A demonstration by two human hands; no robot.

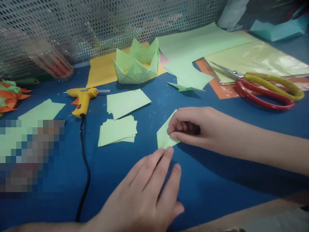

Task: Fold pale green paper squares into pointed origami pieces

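A small piece of light green paper [162, 134], with slanted edges, lies on the blue table between my hands. My right hand [193, 124] pinches its right side between thumb and curled fingers. The fingers of my left hand [152, 180] are stretched out, and their tips touch the paper's near edge. To the left are two small stacks of green paper pieces, the upper stack [127, 102] and the lower stack [118, 130]. Part of the piece is hidden under my right fingers.
A yellow glue gun [84, 98] lies at left, its black cord [84, 161] running toward me. Behind stands a folded green paper crown shape [138, 69]. Scissors [265, 88] with red and yellow handles rest at right by a packet of paper [260, 58]. A perforated metal panel [96, 29] bounds the back.
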